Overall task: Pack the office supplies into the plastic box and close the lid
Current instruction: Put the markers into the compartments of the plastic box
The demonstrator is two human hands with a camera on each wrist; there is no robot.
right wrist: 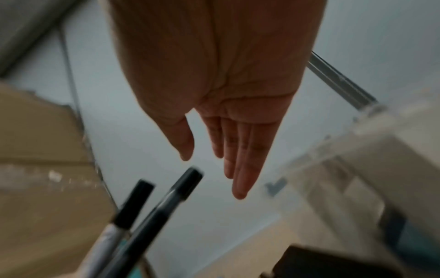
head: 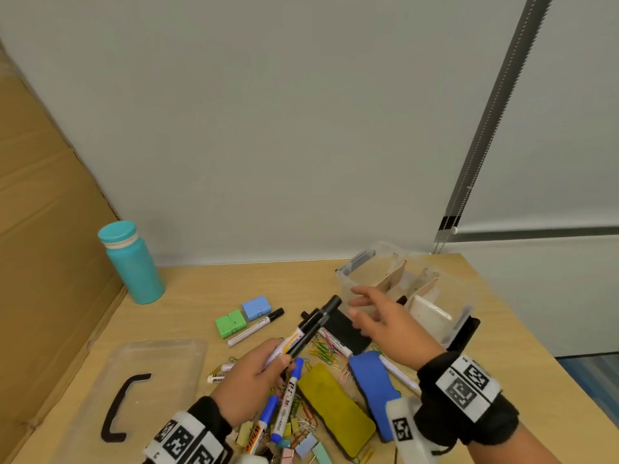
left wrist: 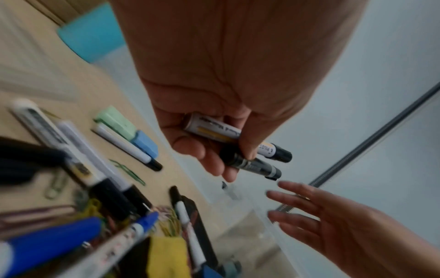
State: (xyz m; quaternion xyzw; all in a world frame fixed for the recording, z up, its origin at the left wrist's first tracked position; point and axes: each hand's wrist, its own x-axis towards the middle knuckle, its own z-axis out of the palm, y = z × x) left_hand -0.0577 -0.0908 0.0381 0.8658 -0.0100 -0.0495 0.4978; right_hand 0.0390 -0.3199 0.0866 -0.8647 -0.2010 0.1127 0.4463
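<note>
My left hand (head: 258, 366) grips two markers (head: 308, 329), one white with a black cap and one all black (left wrist: 252, 165), raised above the table with their caps pointing toward the box. The clear plastic box (head: 348, 272) stands at the back right with cardboard dividers and a white eraser (head: 430, 316) inside. My right hand (head: 375, 316) hovers flat with straight fingers (right wrist: 238, 161) just right of the marker caps (right wrist: 188, 180), in front of the box, holding nothing. The clear lid (head: 174, 349) with a black handle (head: 124, 406) lies at the left.
Loose supplies cover the table's front: blue-capped markers (head: 284, 403), a yellow eraser (head: 335, 413), a blue eraser (head: 375, 386), a black eraser (head: 345, 329), paper clips (head: 325, 353), binder clips (head: 301, 443), green (head: 229, 323) and blue (head: 256, 306) small boxes. A teal bottle (head: 130, 262) stands back left beside cardboard (head: 43, 262).
</note>
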